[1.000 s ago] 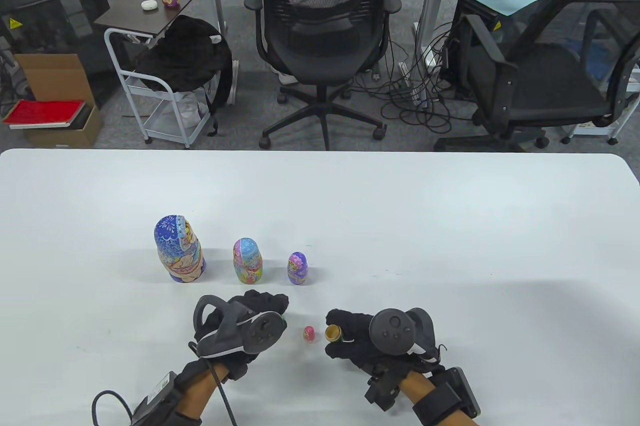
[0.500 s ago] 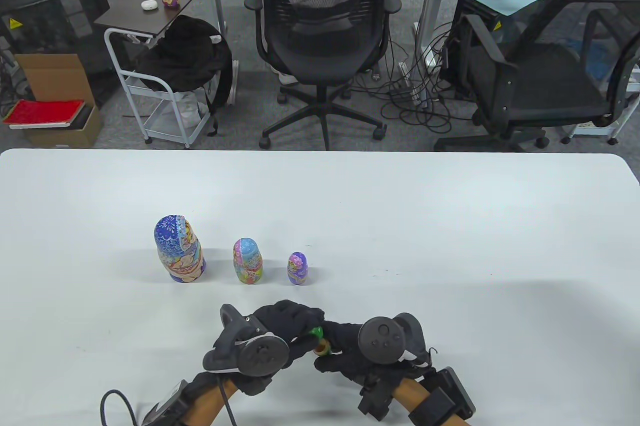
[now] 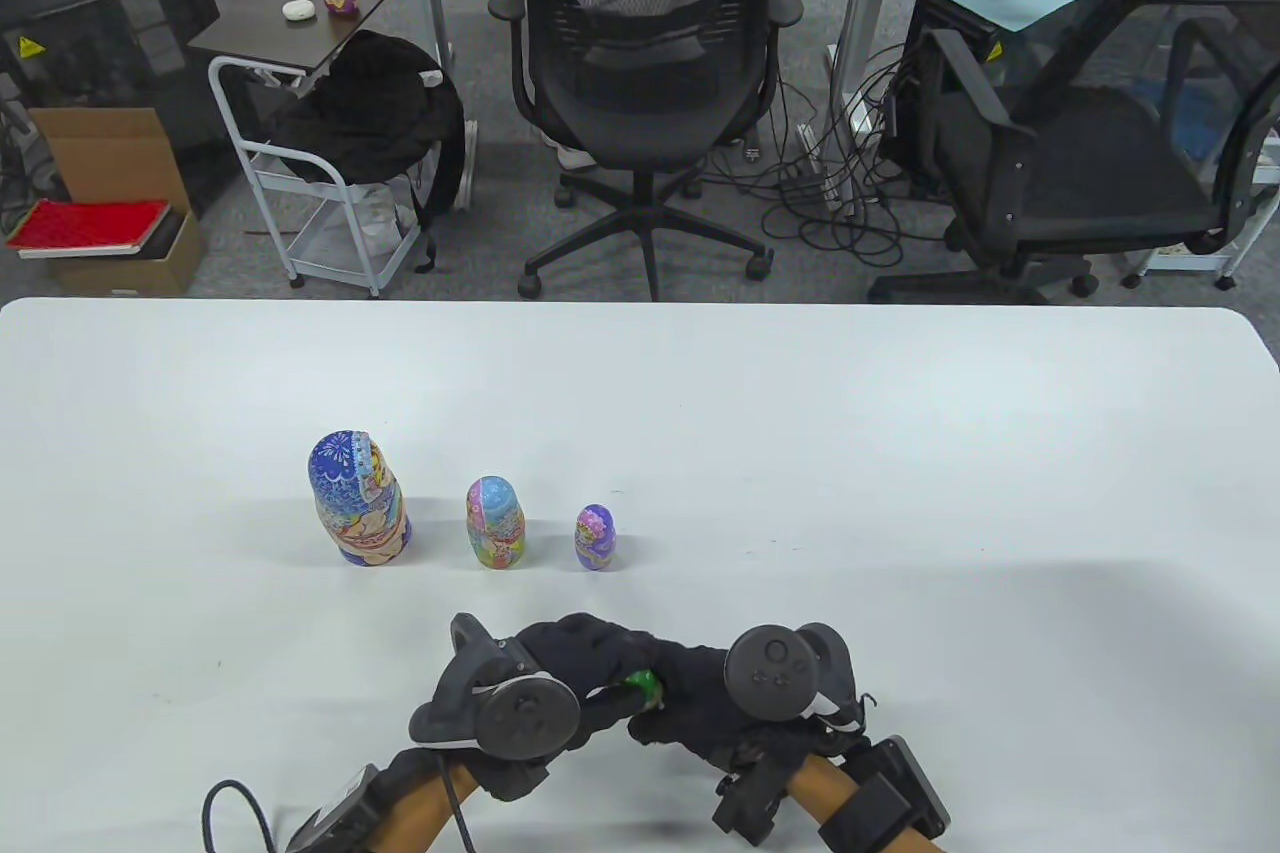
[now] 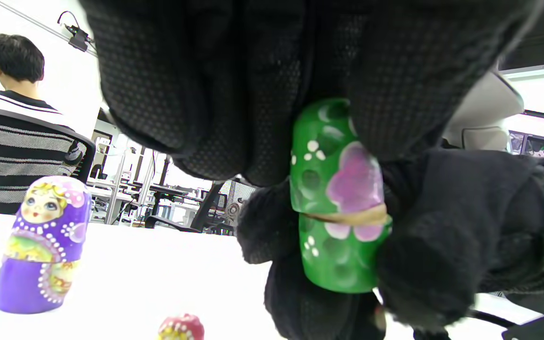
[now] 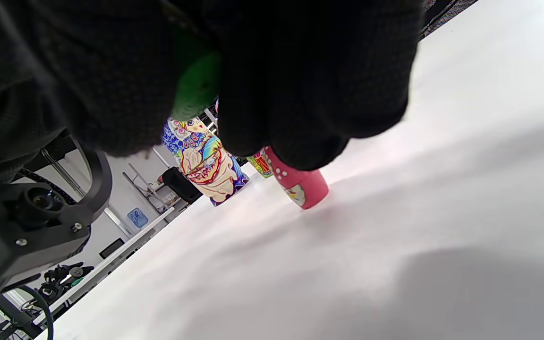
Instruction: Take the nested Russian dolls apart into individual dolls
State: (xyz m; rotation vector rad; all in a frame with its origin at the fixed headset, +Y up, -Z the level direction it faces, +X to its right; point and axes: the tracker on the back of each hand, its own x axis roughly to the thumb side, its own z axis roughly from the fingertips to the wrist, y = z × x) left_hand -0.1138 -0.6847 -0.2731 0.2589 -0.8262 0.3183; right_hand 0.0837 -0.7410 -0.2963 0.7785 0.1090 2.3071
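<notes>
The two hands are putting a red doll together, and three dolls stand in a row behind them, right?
Not quite: the doll that both hands join is green, with a pink flower, as the left wrist view shows. The left hand holds its top, the right hand its bottom. Three dolls do stand in a row behind.

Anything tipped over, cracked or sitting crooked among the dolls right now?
Nothing stands out. The blue doll, pink doll and purple doll stand upright; both hands hold the green doll, its halves nearly joined.
</notes>
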